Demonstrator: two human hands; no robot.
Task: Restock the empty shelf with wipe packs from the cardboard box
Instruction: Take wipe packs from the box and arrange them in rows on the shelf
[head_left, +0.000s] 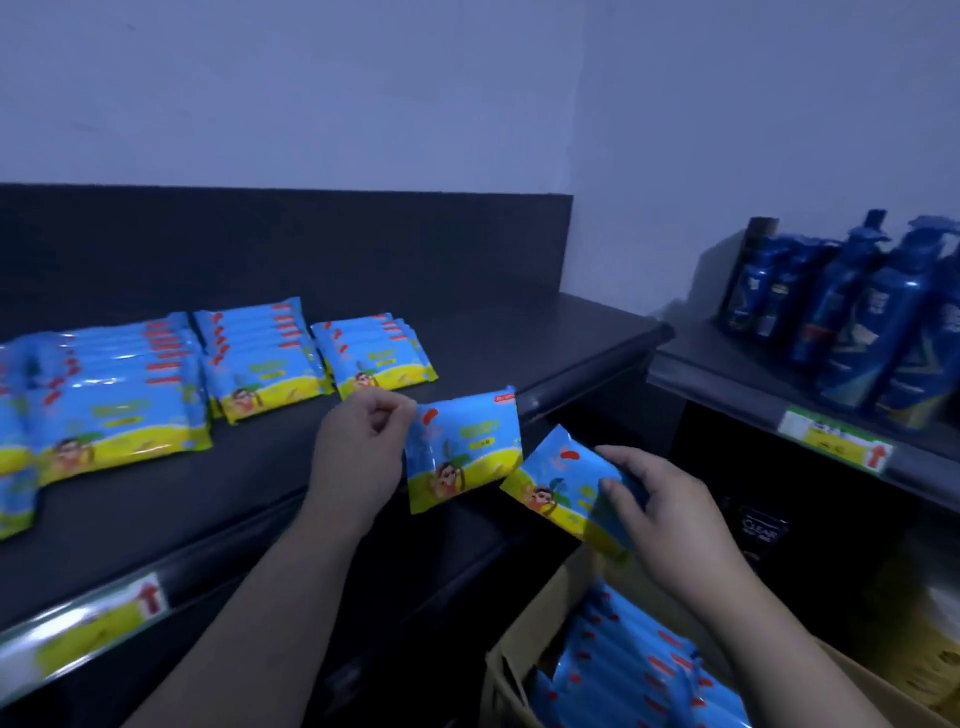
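Blue glossy rectangular wipe pack (465, 452) pinched by left hand (363, 447).

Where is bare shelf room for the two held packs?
Bare shelf runs from the rightmost stack to the shelf's right end, back to the rear panel. Front strip before the stacks is bare too. Left side is crowded.

A dark shelf (483, 338) carries three overlapping rows of wipe packs (265, 358) lying on its left part, while the neighbouring shelf (727, 374) at right holds standing blue bottles (857, 312).
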